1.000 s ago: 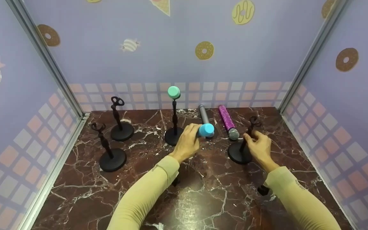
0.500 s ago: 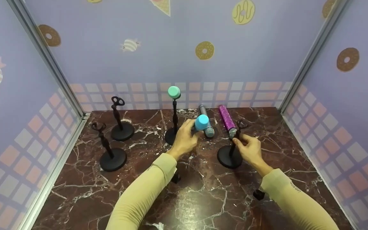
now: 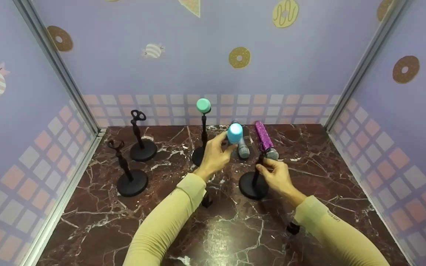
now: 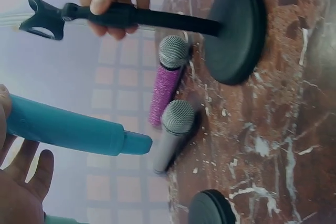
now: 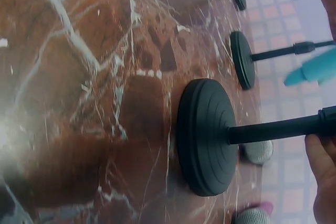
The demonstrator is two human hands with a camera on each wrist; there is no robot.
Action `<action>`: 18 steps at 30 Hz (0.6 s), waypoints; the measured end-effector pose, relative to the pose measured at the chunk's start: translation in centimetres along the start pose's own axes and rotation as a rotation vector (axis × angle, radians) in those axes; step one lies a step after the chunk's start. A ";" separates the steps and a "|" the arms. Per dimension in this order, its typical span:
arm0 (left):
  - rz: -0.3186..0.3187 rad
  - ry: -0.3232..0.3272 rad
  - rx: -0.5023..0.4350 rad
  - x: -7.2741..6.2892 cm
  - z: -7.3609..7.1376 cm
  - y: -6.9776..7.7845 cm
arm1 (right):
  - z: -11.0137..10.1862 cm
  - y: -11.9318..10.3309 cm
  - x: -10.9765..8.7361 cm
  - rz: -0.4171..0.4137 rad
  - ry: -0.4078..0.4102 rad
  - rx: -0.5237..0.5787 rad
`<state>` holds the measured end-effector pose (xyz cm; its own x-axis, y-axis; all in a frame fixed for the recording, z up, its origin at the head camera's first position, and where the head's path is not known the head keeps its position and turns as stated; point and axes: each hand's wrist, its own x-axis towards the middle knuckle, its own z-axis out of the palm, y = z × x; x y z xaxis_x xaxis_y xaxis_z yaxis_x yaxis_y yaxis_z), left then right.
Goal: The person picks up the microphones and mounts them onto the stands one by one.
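Note:
My left hand [image 3: 215, 157] grips a blue microphone [image 3: 235, 133] above the table. In the left wrist view the narrow tail of the blue microphone [image 4: 137, 143] points toward the stand side, with nothing around it. My right hand [image 3: 280, 177] pinches the pole of a black microphone stand [image 3: 253, 187] just below its clip. That clip [image 4: 44, 19] is an unfilled fork in the left wrist view. In the right wrist view the round base [image 5: 207, 137] is close to the tabletop. Behind the hands lie a grey microphone [image 3: 243, 150] and a glittery purple microphone [image 3: 263, 133].
A mint-green microphone [image 3: 203, 105] sits in another stand [image 3: 198, 156] left of centre. Two more black stands, one farther back [image 3: 143, 150] and one nearer [image 3: 132, 183], stand at the left with bare clips. Patterned walls [image 3: 183, 74] enclose the marble table [image 3: 98, 236].
My right hand has brought the stand leftward and a little nearer. My left hand has raised and turned the blue microphone, whose blue end now sits farther back.

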<state>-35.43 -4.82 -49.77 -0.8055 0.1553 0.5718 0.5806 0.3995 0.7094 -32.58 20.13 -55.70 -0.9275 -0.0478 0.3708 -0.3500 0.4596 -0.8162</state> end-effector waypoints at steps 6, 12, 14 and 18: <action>0.040 -0.012 -0.021 0.6 -0.2 1.2 | 1.0 -0.8 -0.2 -0.045 -0.062 0.048; 0.092 -0.018 -0.052 1.0 0.0 2.1 | 1.8 -1.4 -0.2 -0.037 -0.145 0.073; 0.117 -0.020 -0.050 1.0 0.0 2.3 | 2.0 -1.7 -0.2 -0.029 -0.173 0.087; 0.171 -0.028 -0.035 1.1 0.0 2.7 | 2.4 -2.0 -0.2 -0.041 -0.205 0.102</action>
<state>-34.76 -3.59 -47.18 -0.6970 0.2435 0.6745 0.7132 0.3335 0.6166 -32.01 17.10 -55.23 -0.9158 -0.2485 0.3157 -0.3900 0.3617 -0.8468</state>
